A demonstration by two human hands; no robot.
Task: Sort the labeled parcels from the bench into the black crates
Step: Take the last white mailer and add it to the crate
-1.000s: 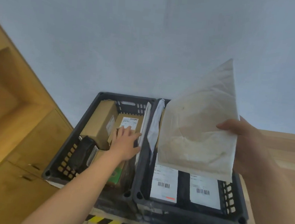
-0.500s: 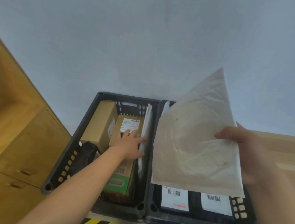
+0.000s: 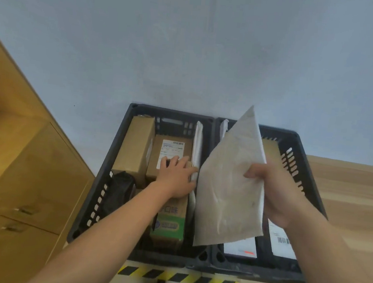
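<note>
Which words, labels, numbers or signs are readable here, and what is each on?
"口味", roughly: carton in the left crate; its green band is blurred.
Shipping label, brown box under the left hand: barcode, text too small.
White labels, right crate: barcodes, unreadable.
White mailer in the right hand: no print visible.
Floor tape: yellow-black stripes, no words.

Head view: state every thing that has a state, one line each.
left crate: holds boxes
right crate: holds flat labelled parcels
labelled box: in the left crate, label up
white mailer: held up, tilted
right hand: grips the white mailer's edge
left hand: fingers straight, resting on the labelled box
</note>
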